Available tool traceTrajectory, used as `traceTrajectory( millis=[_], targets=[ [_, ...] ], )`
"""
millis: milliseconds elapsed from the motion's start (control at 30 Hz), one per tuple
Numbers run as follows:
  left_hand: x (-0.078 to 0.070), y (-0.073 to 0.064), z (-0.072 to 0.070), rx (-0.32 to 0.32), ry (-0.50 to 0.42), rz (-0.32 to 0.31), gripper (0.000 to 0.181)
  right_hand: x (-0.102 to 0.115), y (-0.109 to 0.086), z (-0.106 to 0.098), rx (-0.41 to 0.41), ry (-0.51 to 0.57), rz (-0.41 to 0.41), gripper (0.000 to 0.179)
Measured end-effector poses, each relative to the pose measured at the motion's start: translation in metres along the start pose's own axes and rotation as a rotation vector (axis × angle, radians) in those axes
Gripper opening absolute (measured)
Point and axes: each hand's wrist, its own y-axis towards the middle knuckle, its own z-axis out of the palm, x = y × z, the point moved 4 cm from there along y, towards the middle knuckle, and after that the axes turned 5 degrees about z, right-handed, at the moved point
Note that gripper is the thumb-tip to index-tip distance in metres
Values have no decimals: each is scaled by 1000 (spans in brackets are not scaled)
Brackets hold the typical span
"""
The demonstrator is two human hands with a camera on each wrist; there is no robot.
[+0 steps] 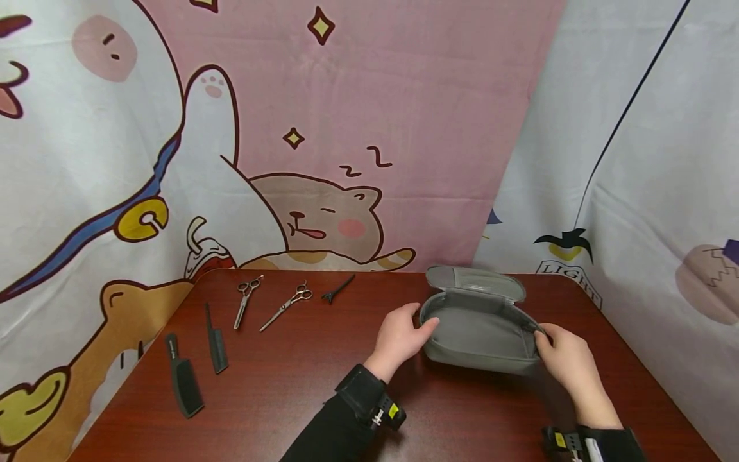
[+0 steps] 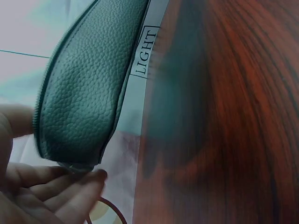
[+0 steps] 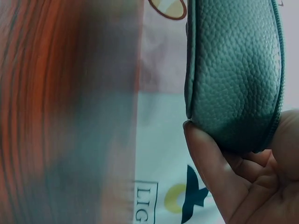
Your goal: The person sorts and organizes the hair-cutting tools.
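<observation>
A grey zippered pouch (image 1: 473, 359) is gripped at both ends, its lid (image 1: 473, 280) folded back and its inside bare. My left hand (image 1: 400, 340) holds the left end, thumb over the rim and fingers against the outside. At the other end my right hand (image 1: 568, 359) pinches the rim the same way. Both wrist views show the pebbled wall of the pouch (image 2: 86, 79) raised above the tabletop. Fingers of the left hand (image 2: 51, 186) curl beneath its end, and the right hand (image 3: 238, 182) wraps the opposite corner.
On the left of the brown table (image 1: 300, 398) lie a broad dark paddle-shaped tool (image 1: 187, 385), a tail comb (image 1: 217, 346), two pairs of scissors, one left (image 1: 246, 303) and one right (image 1: 287, 307), and a dark hair clip (image 1: 337, 289). A printed cloth (image 1: 439, 128) hangs behind.
</observation>
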Motion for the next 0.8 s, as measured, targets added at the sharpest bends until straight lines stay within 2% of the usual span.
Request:
traceTrajectory(
  millis=[167, 333, 533, 800],
  targets=[
    [6, -3, -12, -115, -37, 50, 28, 14, -1, 7, 3, 17, -5, 29],
    [11, -12, -27, -184, -77, 67, 21, 29, -2, 14, 0, 43, -40, 27],
    [21, -21, -43, -207, -71, 50, 20, 47, -4, 26, -5, 62, -88, 24],
    [39, -31, -63, -200, -36, 54, 20, 68, -6, 42, 37, 101, -157, 20]
  ],
)
